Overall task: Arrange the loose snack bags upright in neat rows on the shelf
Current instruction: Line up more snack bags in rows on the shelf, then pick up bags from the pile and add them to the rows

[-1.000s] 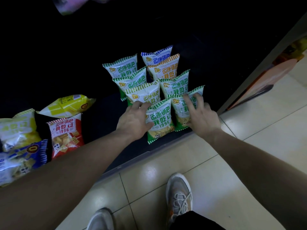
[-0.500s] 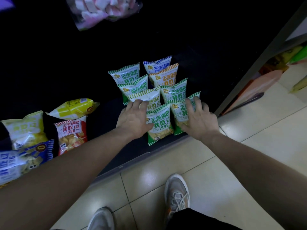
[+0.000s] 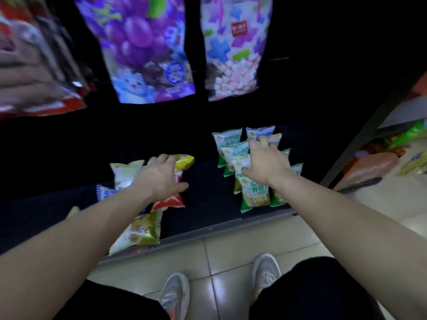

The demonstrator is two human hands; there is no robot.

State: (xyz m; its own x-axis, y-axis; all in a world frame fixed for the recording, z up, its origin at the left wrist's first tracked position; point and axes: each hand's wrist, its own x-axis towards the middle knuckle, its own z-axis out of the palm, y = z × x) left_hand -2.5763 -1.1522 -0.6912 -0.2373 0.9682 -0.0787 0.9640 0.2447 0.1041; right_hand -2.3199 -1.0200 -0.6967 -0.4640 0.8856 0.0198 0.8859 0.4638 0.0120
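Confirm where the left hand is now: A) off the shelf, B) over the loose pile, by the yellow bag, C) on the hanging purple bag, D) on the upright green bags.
B: the left hand reaches over the loose pile with fingertips at the yellow bag, while the right hand is on the green bags.

Green-striped snack bags (image 3: pixel 254 192) upright in rows, shelf (image 3: pixel 208 199) right; mixed loose bags (image 3: pixel 143 229) lying flat, left.

Green-and-white striped foil snack bags (image 3: pixel 254 192) in upright rows at 3 o'clock on dark flat shelf (image 3: pixel 208 199), right hand (image 3: pixel 265 160) over them; loose heap, yellow plastic bag (image 3: pixel 184 161) behind red foil bag (image 3: pixel 168 202), at 9 o'clock under left hand (image 3: pixel 159 176); purple grape-print pouch (image 3: pixel 143 42) hanging at 12 o'clock
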